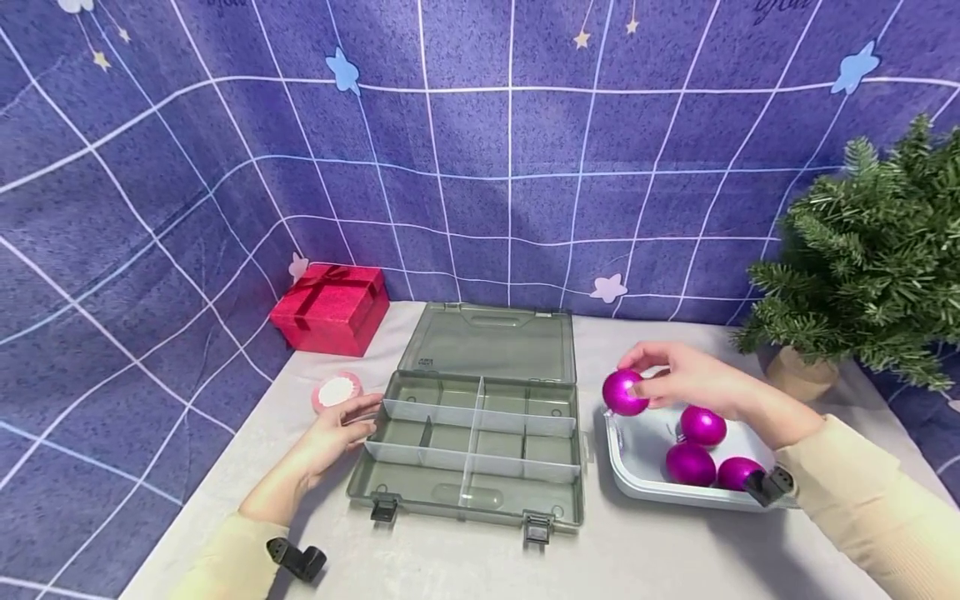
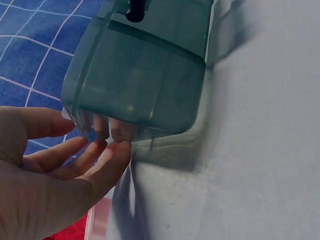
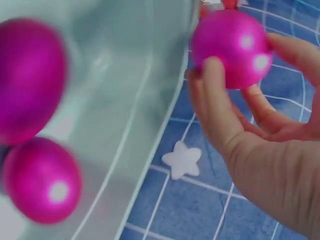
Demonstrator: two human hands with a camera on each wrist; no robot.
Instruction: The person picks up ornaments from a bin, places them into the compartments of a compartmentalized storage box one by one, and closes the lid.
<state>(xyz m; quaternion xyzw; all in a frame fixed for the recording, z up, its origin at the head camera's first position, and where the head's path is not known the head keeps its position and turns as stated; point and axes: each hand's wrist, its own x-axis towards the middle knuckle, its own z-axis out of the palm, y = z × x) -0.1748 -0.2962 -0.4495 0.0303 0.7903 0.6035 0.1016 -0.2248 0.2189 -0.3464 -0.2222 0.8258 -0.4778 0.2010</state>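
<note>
My right hand [image 1: 678, 377] pinches a shiny magenta bauble [image 1: 624, 393] between thumb and fingers, above the left rear edge of a pale tub [image 1: 652, 487]. Three more magenta baubles lie in that tub, one of them a bauble [image 1: 702, 426] towards its back. In the right wrist view the held bauble [image 3: 231, 47] is beyond the tub's rim. A green translucent compartment box [image 1: 517, 500] lies with its lid [image 1: 487, 342] folded back and white dividers across it. My left hand [image 1: 333, 437] touches the box's left side with loosely extended fingers.
A red gift box [image 1: 330, 310] with a dark ribbon stands at the back left, and a pink-and-white round item [image 1: 337, 392] lies before it. At the right an artificial fir tree [image 1: 862, 258] overhangs the table. A blue patterned cloth [image 1: 480, 200] hangs behind.
</note>
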